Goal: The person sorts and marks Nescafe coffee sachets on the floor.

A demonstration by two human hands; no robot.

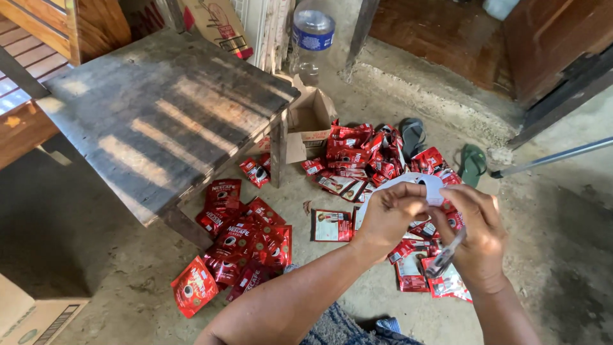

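Red foil sachets [239, 239] lie on the grey concrete floor [549, 255] beside a low wooden table [159, 108]. Both the left hand [386, 217] and the right hand [476, 233] pinch a flat white paper piece [421, 185], its long side running left to right. The right hand's fingers also curl around a thin tool [445, 255] that slants down to the left.

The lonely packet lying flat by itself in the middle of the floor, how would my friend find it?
Start at the wooden table and go to its front leg. On the concrete floor just right of it, between the two heaps of red sachets, lies the single sachet, left of the left hand. Unlike its red neighbours, it shows a pale face with a red border and touches no pile.
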